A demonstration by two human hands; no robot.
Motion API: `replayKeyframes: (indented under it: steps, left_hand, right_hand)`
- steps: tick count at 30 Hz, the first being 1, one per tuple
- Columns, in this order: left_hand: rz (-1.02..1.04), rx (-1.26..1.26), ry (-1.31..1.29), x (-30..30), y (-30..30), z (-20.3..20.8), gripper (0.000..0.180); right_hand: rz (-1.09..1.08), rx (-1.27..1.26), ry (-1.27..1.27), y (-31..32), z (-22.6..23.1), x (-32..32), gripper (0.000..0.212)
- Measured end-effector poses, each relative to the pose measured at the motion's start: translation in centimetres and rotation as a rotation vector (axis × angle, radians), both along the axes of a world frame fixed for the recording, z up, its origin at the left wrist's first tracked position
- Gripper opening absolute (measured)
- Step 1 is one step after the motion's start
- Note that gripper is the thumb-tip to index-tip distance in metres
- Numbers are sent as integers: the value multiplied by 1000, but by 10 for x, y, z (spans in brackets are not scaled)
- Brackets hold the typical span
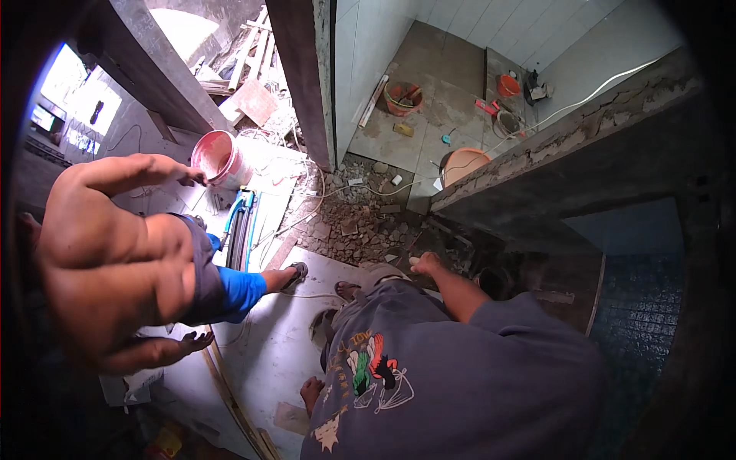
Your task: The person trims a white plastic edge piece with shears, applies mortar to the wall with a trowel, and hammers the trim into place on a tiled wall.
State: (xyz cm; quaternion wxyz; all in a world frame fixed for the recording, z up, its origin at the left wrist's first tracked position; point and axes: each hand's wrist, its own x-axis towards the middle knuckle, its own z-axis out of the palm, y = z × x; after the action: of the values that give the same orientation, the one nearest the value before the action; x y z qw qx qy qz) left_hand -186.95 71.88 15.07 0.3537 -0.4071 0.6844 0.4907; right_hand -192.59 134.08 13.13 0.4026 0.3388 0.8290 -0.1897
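Note:
My right hand (pixel 422 263) is held out past my grey shirt (pixel 460 368), over the edge of the rubble. Its fingers are curled closed, and what they hold, if anything, is too small to make out. My left hand (pixel 312 391) hangs low beside the shirt, above the pale floor slab (pixel 284 345) and close to a small flat tile piece (pixel 292 418). The shirt covers part of that hand, so its fingers cannot be read. A shirtless person (pixel 130 261) in blue shorts bends over at the left, one hand near a pinkish bucket (pixel 218 157).
A blue tile cutter (pixel 242 226) lies beyond the person's legs. Broken rubble (pixel 356 218) fills the doorway. In the tiled room stand an orange bucket (pixel 403 98) and a round orange basin (pixel 464 164). A white cable (pixel 598 86) crosses the broken wall (pixel 567 138). Long wooden strips (pixel 230 395) lie at lower left.

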Motion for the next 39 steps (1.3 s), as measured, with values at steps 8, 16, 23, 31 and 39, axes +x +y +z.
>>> replayKeyframes:
  steps: [8,16,23,31,39]
  left_hand:
    - [-160,133,52,-45,-1,65,33]
    - [-1142,524,323,-94,-8,267,27]
    - [-946,446,-29,-111,26,325,29]
    - [-758,754,-185,-107,70,396,30]
    - [-594,863,-106,-129,68,409,32]
  right_hand:
    - [-748,-196,233,17,14,-59,56]
    - [-1258,-239,958,136,44,-227,48]
    - [-1327,-406,1173,222,64,-349,45]
    - [-1384,-373,718,155,-49,-291,43]
    - [-746,-351,104,-29,-67,-262,53]
